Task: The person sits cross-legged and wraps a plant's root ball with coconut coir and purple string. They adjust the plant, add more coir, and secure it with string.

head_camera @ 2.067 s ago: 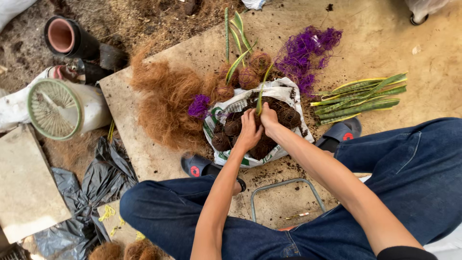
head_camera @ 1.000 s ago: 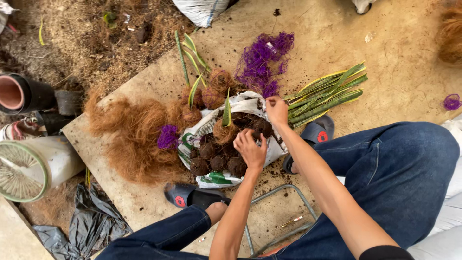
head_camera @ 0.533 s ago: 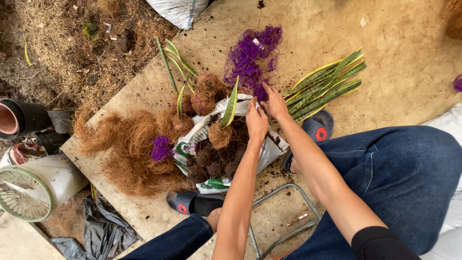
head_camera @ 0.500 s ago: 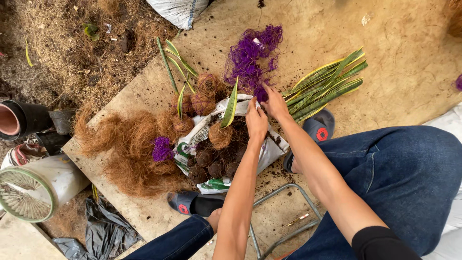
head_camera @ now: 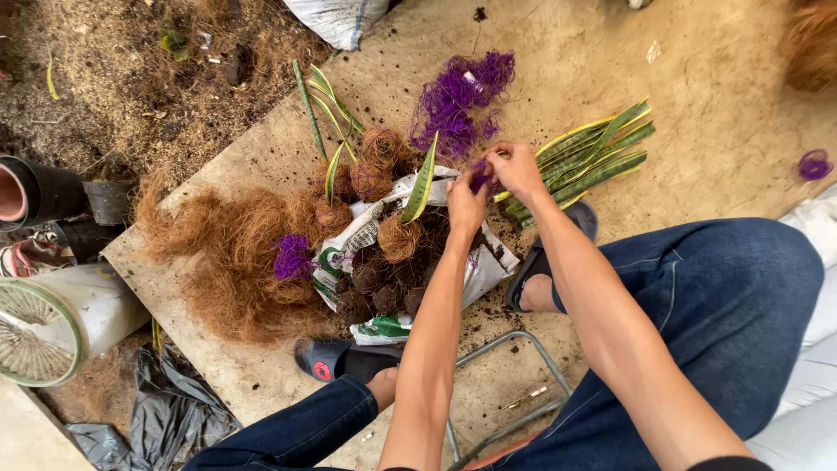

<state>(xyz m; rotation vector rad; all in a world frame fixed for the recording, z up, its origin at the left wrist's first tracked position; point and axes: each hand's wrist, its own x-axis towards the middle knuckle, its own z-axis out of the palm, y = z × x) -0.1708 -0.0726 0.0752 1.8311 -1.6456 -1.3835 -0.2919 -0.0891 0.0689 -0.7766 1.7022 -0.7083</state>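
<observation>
My left hand (head_camera: 466, 202) and my right hand (head_camera: 516, 167) meet just above a white sack (head_camera: 485, 270) of dark soil balls, both pinching a small wad of purple string (head_camera: 480, 175). A fibre-wrapped ball with a green leaf (head_camera: 403, 234) lies on the sack left of my left hand. A tangle of purple string (head_camera: 460, 103) lies beyond my hands. Long green and yellow leaves (head_camera: 593, 157) lie to the right of my right hand.
A heap of brown coconut fibre (head_camera: 228, 262) with a purple string wad (head_camera: 292, 257) lies at left on the board (head_camera: 261, 157). Wrapped plants (head_camera: 370, 166) lie behind the sack. Black pots (head_camera: 44, 192), a white fan-like drum (head_camera: 52, 327) and black plastic (head_camera: 166, 410) stand left. My sandalled feet flank the sack.
The view swung left and my hands rose from the soil balls in the sack to its far edge. They now pinch a bit of purple string together.
</observation>
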